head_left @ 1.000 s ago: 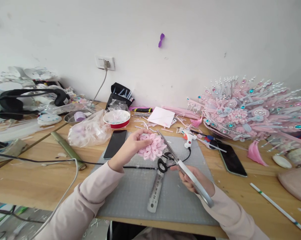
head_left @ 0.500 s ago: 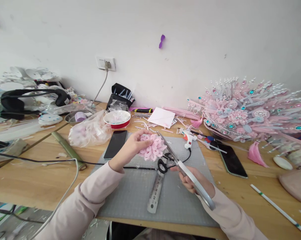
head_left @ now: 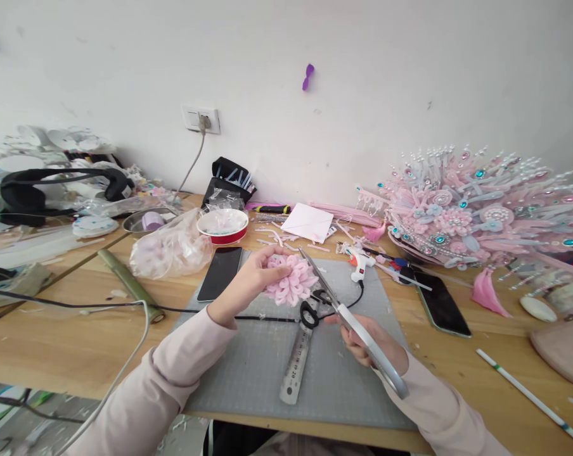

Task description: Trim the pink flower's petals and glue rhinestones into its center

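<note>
Head view: ruler (head_left: 296,365), black scissors (head_left: 310,311), glue gun (head_left: 359,262) around pink flower (head_left: 293,282), shears (head_left: 352,321)

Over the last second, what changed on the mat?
Nothing visibly changed. The left hand still holds the pink looped fabric flower above the grey cutting mat. The right hand still grips the long silver metal tool, its tip beside the flower. Black-handled scissors and steel ruler lie unmoved.
</note>
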The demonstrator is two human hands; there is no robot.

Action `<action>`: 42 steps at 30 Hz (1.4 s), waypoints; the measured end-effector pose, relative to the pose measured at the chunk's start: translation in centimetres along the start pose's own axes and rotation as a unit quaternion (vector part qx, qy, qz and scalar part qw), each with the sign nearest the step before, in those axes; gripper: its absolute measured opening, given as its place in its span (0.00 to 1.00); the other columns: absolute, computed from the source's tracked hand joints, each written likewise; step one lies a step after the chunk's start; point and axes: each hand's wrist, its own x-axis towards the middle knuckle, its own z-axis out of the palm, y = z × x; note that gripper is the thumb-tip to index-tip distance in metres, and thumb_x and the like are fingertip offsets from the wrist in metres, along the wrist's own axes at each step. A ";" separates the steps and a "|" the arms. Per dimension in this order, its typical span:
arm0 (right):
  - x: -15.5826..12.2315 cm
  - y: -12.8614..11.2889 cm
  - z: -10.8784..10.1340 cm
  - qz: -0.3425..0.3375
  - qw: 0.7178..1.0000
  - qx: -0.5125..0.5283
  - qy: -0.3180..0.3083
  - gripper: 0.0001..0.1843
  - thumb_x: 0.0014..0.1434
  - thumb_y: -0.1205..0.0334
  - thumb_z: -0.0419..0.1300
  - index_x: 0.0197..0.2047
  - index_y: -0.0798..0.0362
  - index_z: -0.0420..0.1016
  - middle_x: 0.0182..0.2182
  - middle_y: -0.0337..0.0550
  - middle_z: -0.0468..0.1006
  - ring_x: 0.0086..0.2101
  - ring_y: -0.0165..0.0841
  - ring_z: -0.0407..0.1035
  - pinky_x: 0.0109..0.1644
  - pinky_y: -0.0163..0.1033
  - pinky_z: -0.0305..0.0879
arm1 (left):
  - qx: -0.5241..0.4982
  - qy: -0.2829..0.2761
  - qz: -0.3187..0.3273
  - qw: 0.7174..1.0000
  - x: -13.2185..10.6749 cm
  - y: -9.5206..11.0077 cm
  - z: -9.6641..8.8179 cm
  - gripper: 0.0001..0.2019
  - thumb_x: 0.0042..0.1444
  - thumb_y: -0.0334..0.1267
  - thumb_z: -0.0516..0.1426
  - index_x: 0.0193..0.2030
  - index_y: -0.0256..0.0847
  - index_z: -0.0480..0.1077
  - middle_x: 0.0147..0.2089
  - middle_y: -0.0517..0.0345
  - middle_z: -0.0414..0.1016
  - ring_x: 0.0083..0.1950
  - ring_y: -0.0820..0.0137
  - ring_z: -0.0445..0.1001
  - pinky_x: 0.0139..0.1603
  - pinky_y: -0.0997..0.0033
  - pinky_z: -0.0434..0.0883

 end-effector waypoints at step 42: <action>-1.2 -2.3 2.5 0.007 0.999 -0.035 0.029 0.30 0.37 0.47 0.67 0.42 0.54 0.72 0.18 0.26 0.52 0.14 0.16 0.39 0.14 0.25 0.33 | -0.017 0.028 -0.018 0.999 -0.3 0.7 0.1 0.17 0.39 0.39 0.62 0.37 0.39 0.67 0.25 0.65 0.69 0.22 0.77 0.66 0.22 0.78 0.59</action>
